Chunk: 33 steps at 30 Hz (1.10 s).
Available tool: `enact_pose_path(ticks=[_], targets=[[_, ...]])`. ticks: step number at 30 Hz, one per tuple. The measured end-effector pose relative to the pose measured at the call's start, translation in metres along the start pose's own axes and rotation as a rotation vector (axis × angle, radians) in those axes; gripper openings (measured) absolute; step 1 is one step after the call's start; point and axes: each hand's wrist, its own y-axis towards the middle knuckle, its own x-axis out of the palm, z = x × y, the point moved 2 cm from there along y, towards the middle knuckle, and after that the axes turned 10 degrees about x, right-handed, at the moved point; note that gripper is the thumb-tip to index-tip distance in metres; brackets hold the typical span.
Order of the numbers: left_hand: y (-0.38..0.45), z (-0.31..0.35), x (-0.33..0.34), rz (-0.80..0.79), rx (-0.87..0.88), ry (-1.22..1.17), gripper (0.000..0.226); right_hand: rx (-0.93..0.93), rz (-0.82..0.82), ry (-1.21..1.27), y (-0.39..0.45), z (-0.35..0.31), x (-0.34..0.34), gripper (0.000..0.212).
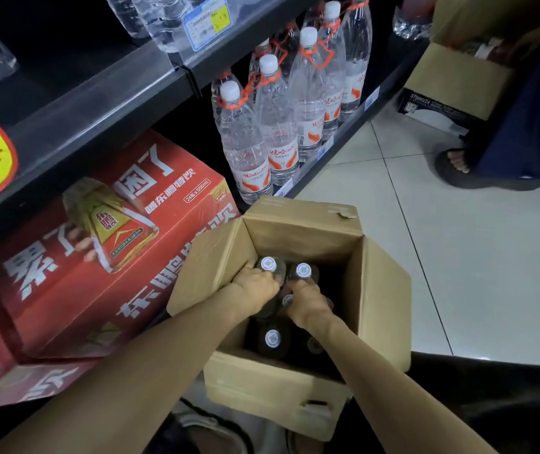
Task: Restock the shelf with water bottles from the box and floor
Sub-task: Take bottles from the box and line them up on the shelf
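An open cardboard box (380, 290) stands on the floor in front of me with several white-capped water bottles upright inside. My left hand (255, 286) reaches into the box and grips the bottle (269, 264) at its far left. My right hand (307, 301) grips the neck of the neighbouring bottle (303, 270). Another bottle cap (272, 339) shows nearer me, between my forearms. The black shelf (98, 103) runs across the upper left, with small clear bottles (163, 18) on it.
Tall water bottles (281, 126) with red neck straps stand in rows on the bottom shelf. Red drink cartons (108, 244) are stacked left of the box. At the upper right another person's sandalled foot (458, 168) and a second cardboard box (452, 83) rest on the tiled floor (458, 257).
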Motion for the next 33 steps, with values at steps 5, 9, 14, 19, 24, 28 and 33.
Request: enact_pose_path(ticks=[5,9,14,19,24,28,33], targets=[[-0.005,0.003,0.005,0.024,0.032,-0.024,0.08,0.036,0.037,0.124,-0.007,-0.001,0.006,0.028],[-0.016,0.003,-0.003,0.041,0.031,-0.077,0.076,0.068,0.073,0.177,-0.011,-0.003,0.007,0.026],[-0.039,-0.007,-0.021,0.065,0.051,-0.092,0.052,0.042,0.075,0.099,-0.027,-0.01,-0.016,0.03],[-0.069,-0.013,-0.032,0.159,0.09,-0.071,0.052,-0.063,0.131,-0.02,-0.054,-0.02,-0.033,0.037],[-0.102,-0.019,-0.044,0.252,0.104,-0.204,0.037,-0.081,0.171,-0.057,-0.087,-0.025,-0.057,0.037],[-0.134,-0.026,-0.06,0.28,0.107,-0.322,0.027,-0.115,0.24,-0.094,-0.12,-0.034,-0.079,0.036],[-0.172,-0.031,-0.085,0.412,0.081,-0.436,0.026,-0.173,0.312,-0.162,-0.158,-0.052,-0.113,0.04]])
